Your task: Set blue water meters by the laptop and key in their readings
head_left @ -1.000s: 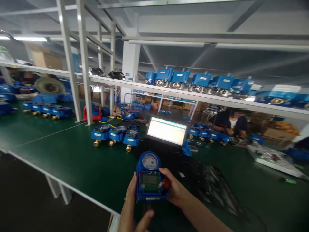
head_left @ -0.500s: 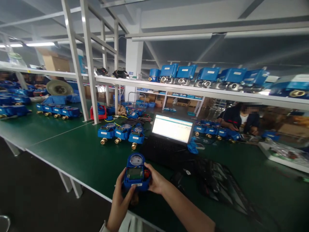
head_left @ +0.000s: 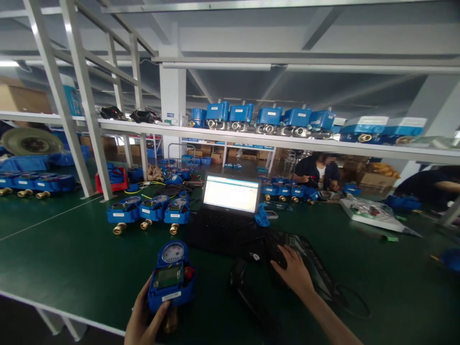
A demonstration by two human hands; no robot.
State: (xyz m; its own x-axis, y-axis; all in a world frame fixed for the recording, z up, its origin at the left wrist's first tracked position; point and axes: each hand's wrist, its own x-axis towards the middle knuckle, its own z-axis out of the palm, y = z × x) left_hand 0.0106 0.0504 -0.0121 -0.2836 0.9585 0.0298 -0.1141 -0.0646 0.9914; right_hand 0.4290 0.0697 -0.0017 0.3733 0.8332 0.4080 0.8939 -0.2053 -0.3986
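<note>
My left hand (head_left: 145,311) grips a blue water meter (head_left: 170,280) by its lower left side, thumb on the front label. A round dial, a small display and a brass fitting below show on the meter. My right hand (head_left: 293,270) lies over a black computer mouse (head_left: 277,255), fingers curved on it, beside an open laptop (head_left: 232,194) with a lit screen. Between my hands a dark handheld scanner (head_left: 239,278) lies on the green table (head_left: 82,263). Behind the held meter stand three similar blue meters (head_left: 151,211) with brass fittings.
A shelf (head_left: 172,128) carrying several blue meters runs above the table, on white posts (head_left: 86,105). A flat black bag-like thing (head_left: 316,268) lies right of the mouse. Farther right are a white tray (head_left: 373,223) and a co-worker (head_left: 316,172) behind the table.
My right hand has let go of the meter and moved right onto the mouse. My left hand keeps the meter, and the view has turned right.
</note>
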